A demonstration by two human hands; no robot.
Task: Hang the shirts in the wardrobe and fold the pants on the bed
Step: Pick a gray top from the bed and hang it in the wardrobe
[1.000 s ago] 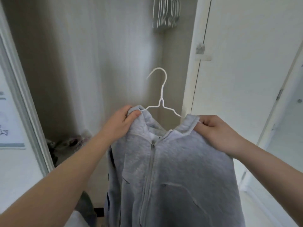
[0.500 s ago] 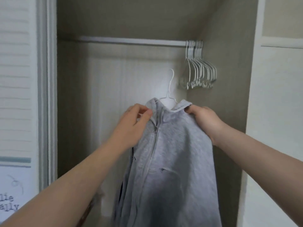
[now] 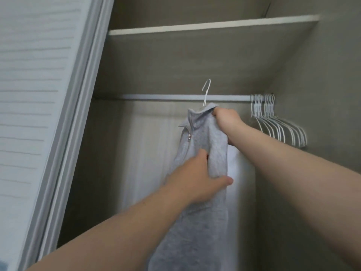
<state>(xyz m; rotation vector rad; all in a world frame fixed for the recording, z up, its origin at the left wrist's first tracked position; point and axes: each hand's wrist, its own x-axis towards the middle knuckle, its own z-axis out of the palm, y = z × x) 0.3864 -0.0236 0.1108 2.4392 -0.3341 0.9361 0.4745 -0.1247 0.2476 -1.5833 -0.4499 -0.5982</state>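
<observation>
A grey zip-up shirt (image 3: 203, 137) hangs on a white wire hanger (image 3: 206, 90) inside the wardrobe. The hanger's hook reaches just above the white rail (image 3: 172, 97) and seems not to rest on it. My right hand (image 3: 226, 119) grips the shirt's collar at the top, fingers curled round the fabric. Lower down, my left hand (image 3: 201, 177) holds the shirt's front, thumb stretched out to the right and fingers tucked into the cloth. The shirt's lower part drops out of view at the bottom.
Several bare white hangers (image 3: 277, 122) bunch at the rail's right end, close to the wardrobe's side wall. A shelf (image 3: 205, 26) runs above the rail. A white louvred door (image 3: 39, 94) stands at the left.
The shirt on its hanger has risen to the rail. My left hand has slid from the collar down to the shirt's front. The view has tilted upward.
</observation>
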